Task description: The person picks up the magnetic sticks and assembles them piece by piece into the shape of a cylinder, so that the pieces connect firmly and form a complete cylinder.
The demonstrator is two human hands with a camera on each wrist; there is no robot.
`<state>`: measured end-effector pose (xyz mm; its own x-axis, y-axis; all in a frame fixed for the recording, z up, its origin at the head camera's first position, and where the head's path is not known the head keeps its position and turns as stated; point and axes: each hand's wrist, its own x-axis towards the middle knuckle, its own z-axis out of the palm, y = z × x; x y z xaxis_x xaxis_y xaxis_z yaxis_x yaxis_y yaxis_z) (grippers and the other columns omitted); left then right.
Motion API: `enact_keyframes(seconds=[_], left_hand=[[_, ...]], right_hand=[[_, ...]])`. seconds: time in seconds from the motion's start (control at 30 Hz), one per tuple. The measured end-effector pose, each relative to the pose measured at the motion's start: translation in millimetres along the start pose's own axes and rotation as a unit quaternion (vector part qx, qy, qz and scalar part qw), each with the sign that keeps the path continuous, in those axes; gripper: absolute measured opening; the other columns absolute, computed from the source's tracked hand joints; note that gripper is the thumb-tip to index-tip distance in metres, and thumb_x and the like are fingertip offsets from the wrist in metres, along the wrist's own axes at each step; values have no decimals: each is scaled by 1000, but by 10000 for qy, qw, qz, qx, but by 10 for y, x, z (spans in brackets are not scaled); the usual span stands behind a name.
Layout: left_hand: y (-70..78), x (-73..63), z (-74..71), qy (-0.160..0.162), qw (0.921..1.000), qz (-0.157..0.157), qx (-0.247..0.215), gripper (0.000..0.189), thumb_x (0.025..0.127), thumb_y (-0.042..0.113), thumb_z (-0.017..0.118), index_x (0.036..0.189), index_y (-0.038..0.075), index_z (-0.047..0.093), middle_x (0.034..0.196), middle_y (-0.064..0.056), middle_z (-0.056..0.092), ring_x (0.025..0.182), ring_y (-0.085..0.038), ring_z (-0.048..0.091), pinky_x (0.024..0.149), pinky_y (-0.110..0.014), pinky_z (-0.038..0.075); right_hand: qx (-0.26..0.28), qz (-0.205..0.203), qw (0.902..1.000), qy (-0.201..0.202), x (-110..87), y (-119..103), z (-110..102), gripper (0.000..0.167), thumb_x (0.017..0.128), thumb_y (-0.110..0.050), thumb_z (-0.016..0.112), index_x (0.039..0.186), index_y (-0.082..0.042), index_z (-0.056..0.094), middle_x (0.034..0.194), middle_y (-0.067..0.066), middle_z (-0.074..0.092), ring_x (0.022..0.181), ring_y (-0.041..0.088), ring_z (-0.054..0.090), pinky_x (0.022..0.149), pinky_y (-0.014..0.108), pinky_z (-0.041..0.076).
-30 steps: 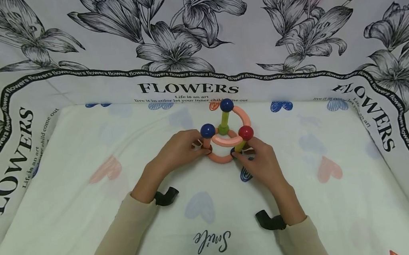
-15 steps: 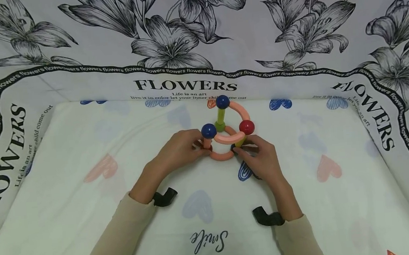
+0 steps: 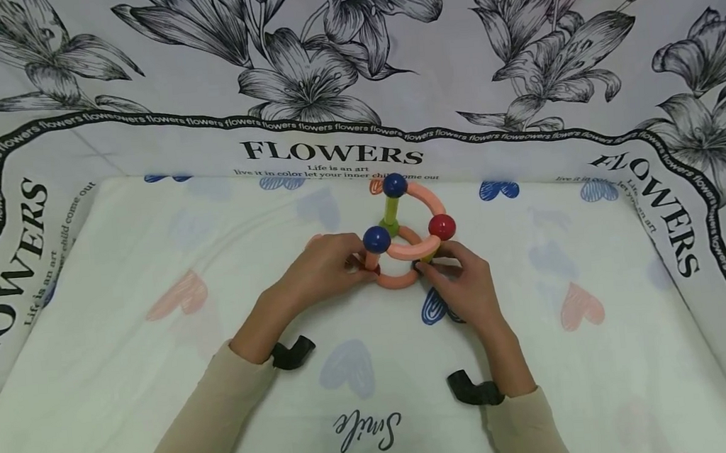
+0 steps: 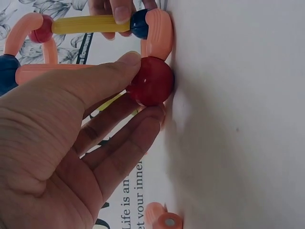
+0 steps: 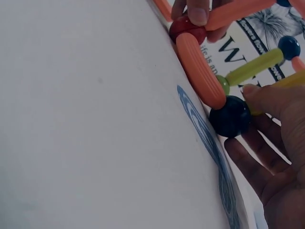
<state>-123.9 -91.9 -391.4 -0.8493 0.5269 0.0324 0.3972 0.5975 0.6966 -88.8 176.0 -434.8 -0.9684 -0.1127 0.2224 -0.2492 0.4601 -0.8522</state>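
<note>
A ball-and-stick construction (image 3: 399, 280) from a magnetic building set stands on the white cloth. Curved orange rods form its base and upper part, joined by straight uprights. My left hand (image 3: 315, 271) pinches the lower red ball (image 4: 151, 82) between thumb and fingers, under the orange upright topped by a blue ball (image 3: 376, 240). At the other front corner my right hand (image 3: 470, 282) grips the lower dark blue ball (image 5: 230, 116), its thumb by the yellow rod (image 4: 90, 24). An upper red ball (image 3: 442, 227) tops that rod. Behind, a lime rod (image 3: 391, 211) carries another blue ball (image 3: 395, 185).
Loose orange rods (image 4: 167, 219) lie beyond my left hand, one showing a grey disc at its end. The heart-printed cloth (image 3: 255, 405) spreads around the construction. A flower-printed cloth (image 3: 190, 144) rises behind it. Black pieces (image 3: 292, 353) stick out at both wrists.
The construction has shifted slightly and its front upper blue ball sits a little further right. Both hands keep hold of the same lower corners. The camera view has moved a little.
</note>
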Motion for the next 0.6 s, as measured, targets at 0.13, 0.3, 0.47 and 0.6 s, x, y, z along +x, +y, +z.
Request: enact_keyframes(seconds=[0.13,0.3,0.47,0.6], left_hand=[[11,-5,17,-65,9999,70,-133,15,90,20,86,93,17,72,95,5,75,94,-11,73,86,-30,61],[7,-21,-41,-282,9994,-6,-200,12,92,23,85,98,20,75,98,8,76,99,-12,73,91,-32,61],[-24,-46,-193,-338,9985,-437,-38,28,94,25,82,121,17,77,118,2,78,107,-17,74,94,-38,62],[-81,-80,-333,-183,9973,-715,32,35,97,28,78,129,14,75,126,-2,76,108,-19,74,96,-42,61]], right_hand=[[6,56,10000,50,4,11,-14,35,94,-10,81,128,-9,71,124,10,76,117,28,73,96,43,63],[-34,270,9996,68,17,11,-20,34,95,-14,81,127,-10,72,124,9,76,118,26,73,98,42,62],[-139,442,9989,80,21,15,-27,35,96,-17,80,129,-12,72,124,9,76,117,25,72,100,43,62],[-122,445,9989,32,16,39,-34,36,96,-16,80,130,-11,71,126,9,76,118,26,72,100,43,61]])
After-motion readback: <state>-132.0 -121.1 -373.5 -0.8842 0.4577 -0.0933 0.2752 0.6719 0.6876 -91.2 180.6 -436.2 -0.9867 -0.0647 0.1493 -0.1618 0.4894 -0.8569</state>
